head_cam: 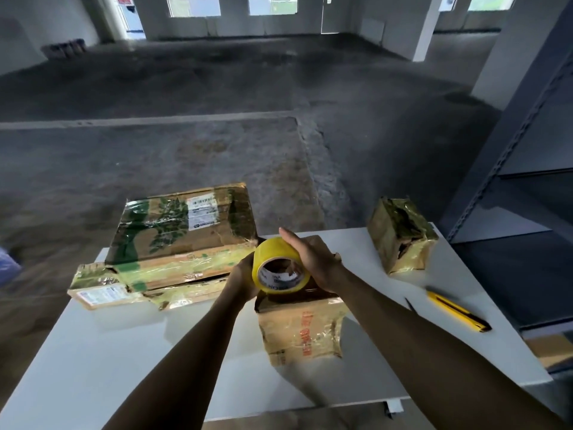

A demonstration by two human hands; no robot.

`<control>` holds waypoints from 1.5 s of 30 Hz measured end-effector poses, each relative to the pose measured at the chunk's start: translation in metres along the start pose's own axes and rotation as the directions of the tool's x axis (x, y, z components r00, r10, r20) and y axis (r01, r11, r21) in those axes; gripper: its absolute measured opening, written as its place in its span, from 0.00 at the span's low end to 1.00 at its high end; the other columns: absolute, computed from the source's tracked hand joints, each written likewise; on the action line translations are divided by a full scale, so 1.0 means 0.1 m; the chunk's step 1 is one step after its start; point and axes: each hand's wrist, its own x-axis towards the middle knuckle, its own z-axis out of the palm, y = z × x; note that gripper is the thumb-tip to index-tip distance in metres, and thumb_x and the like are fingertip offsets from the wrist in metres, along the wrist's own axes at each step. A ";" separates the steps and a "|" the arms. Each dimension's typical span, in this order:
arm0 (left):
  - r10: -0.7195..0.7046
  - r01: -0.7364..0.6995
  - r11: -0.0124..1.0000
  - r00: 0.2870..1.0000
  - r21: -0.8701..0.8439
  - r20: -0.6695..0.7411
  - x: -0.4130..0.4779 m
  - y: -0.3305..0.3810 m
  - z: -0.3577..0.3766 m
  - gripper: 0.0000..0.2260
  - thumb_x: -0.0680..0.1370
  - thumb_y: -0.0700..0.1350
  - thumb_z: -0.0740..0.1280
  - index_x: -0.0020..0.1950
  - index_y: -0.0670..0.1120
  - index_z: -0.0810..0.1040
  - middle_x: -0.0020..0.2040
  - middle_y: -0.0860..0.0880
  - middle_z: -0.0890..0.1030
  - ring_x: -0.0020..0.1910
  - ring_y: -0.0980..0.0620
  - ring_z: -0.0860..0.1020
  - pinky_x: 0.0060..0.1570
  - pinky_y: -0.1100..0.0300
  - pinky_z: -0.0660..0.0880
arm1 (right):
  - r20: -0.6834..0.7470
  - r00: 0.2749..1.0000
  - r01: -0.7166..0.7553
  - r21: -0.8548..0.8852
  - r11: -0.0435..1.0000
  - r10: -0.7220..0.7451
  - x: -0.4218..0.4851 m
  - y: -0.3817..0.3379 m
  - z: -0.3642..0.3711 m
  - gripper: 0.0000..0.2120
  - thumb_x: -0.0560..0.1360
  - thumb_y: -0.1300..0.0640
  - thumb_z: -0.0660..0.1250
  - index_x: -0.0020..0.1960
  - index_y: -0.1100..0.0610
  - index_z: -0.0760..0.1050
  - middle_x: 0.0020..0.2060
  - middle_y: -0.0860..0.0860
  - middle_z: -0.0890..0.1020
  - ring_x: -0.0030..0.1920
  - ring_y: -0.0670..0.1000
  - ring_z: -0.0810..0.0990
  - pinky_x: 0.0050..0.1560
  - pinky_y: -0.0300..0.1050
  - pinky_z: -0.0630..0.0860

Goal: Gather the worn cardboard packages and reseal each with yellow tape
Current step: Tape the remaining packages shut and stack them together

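Both hands on a roll of yellow packing tape (280,265), held just above a worn brown cardboard box with red printing (302,328). Right hand (313,259) curled over the roll's top and right side, fingers closed on it. Left hand (243,279) cupped against the roll's left edge, fingers mostly hidden behind the roll. Roll's white inner core has dark lettering, too blurred to read.

Red-printed box sits at table centre, near front edge, crumpled and glossy with old tape; red characters run down its front face, not legible. Left of it, a large flat cardboard package printed with green leaves (183,231), with a white shipping label and barcode on top, text unreadable. It lies stacked on a flatter torn cardboard package (102,291) carrying its own white label at the front left corner, also unreadable. At the far right corner, a small battered cardboard box wrapped in shiny tape (401,235), torn open on one face, well apart from the others.

Yellow and black utility knife (455,311) lies on the right of the white table (93,361), blade end towards the hands.

Room: bare grey concrete floor with a pale painted line, white pillars, windows along the far wall, dark blue-grey metal shelving (524,150) at right.
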 end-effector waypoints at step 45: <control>0.042 -0.153 0.776 0.981 0.612 0.191 0.27 0.53 0.49 0.18 0.84 0.56 0.52 0.62 0.45 0.72 0.65 0.43 0.75 0.68 0.43 0.68 0.68 0.45 0.60 | -0.226 0.973 -0.053 0.013 0.999 0.054 -0.11 0.32 -1.42 0.20 0.77 0.49 0.70 0.45 0.68 0.77 0.38 0.54 0.75 0.42 0.51 0.76 0.39 0.42 0.72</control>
